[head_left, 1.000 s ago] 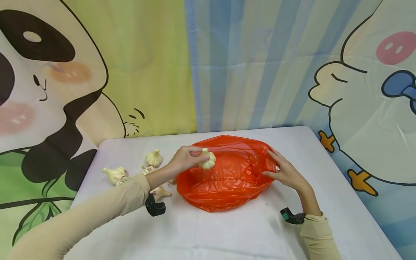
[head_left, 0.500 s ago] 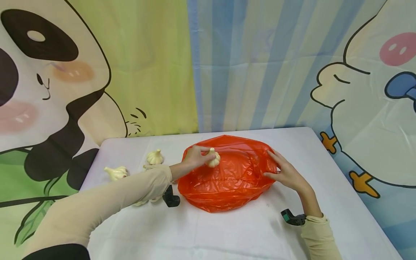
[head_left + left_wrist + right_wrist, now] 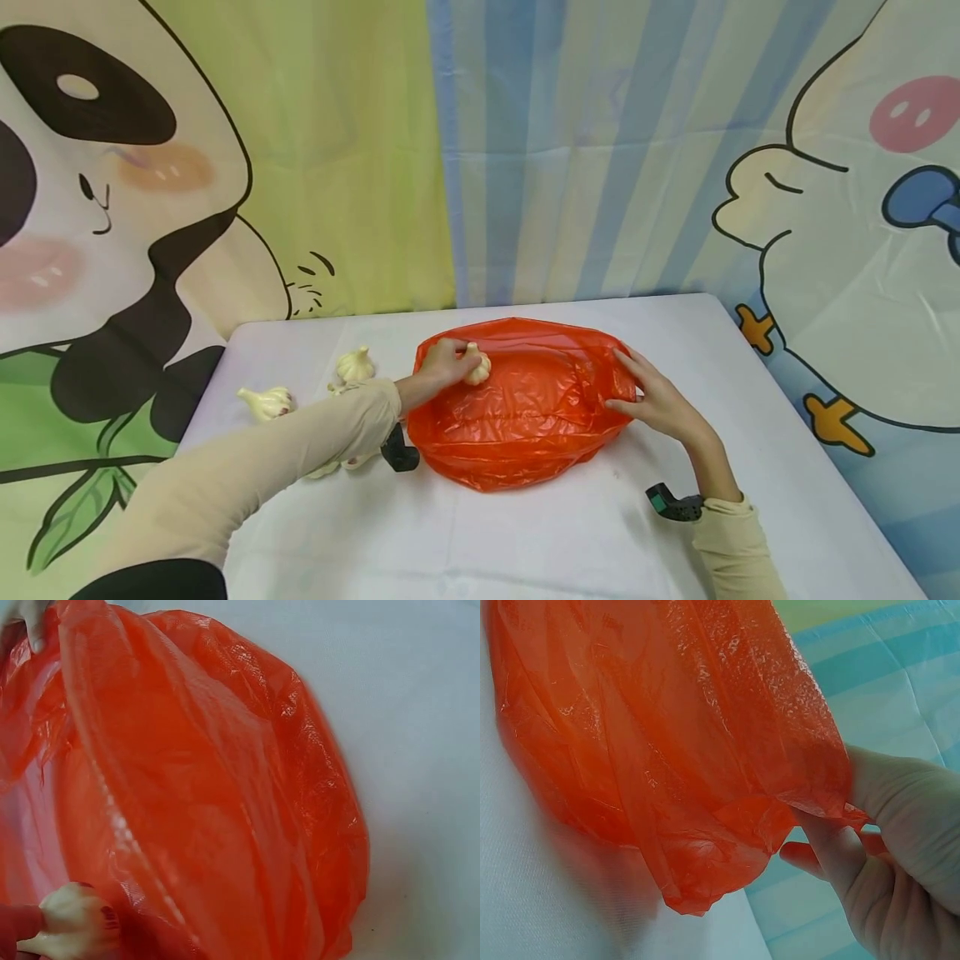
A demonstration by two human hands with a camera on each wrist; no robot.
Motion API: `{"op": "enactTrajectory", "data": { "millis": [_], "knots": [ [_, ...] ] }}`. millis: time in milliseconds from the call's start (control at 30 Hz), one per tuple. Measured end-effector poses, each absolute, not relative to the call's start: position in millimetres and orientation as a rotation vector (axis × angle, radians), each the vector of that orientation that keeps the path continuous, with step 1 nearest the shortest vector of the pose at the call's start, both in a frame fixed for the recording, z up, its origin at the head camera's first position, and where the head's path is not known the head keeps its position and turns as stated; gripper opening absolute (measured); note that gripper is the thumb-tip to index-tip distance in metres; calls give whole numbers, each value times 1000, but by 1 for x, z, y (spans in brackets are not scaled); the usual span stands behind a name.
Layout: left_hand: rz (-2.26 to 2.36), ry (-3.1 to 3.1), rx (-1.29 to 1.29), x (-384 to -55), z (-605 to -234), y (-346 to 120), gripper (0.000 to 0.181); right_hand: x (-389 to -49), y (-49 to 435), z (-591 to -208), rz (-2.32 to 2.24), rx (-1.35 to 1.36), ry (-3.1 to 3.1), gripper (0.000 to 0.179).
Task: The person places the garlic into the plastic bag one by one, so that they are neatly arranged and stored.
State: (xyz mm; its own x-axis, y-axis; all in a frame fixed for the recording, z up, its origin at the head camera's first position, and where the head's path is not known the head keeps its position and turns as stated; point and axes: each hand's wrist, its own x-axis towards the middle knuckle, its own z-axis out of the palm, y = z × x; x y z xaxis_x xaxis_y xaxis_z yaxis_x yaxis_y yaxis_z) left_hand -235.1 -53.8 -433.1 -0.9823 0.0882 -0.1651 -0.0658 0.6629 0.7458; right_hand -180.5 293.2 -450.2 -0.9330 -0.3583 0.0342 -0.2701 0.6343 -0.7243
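A thin red plastic bag (image 3: 525, 417) lies on the white table with its mouth spread wide. Between the thumb and fingers of my left hand (image 3: 442, 365) is a pale garlic bulb (image 3: 478, 367), held inside the left part of the bag's mouth. The left wrist view has this bulb, purple streaks on it, low at the left against the red film. My right hand (image 3: 660, 402) pinches the bag's right rim, thumb and fingers on either side of the film (image 3: 817, 787) in the right wrist view.
Left of the bag lie more garlic bulbs, one at the back (image 3: 356, 364) and one farther left (image 3: 267, 403); others are partly hidden under my left sleeve (image 3: 300, 442). Behind the white table (image 3: 525, 542) hangs a cartoon-printed curtain (image 3: 360, 167).
My left forearm has swung forward and right, covering more bulbs. The garlic bulb moved right over the bag, then slightly back left, and looks smaller now. My right hand stays on the rim.
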Motion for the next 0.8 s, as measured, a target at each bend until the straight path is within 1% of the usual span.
{"op": "enactTrajectory", "data": {
  "millis": [433, 633, 800],
  "knots": [
    [1188, 2687, 11, -239, -440, -51, 34, -181, 292, -449, -1152, -532, 2758, 86],
    [1191, 2686, 70, -236, -443, -48, 34, -181, 294, -449, -1161, -518, 2745, 86],
    [1160, 2643, 135, -232, -438, -50, 42, -181, 294, -451, -1164, -506, 2743, 87]
  ]
}}
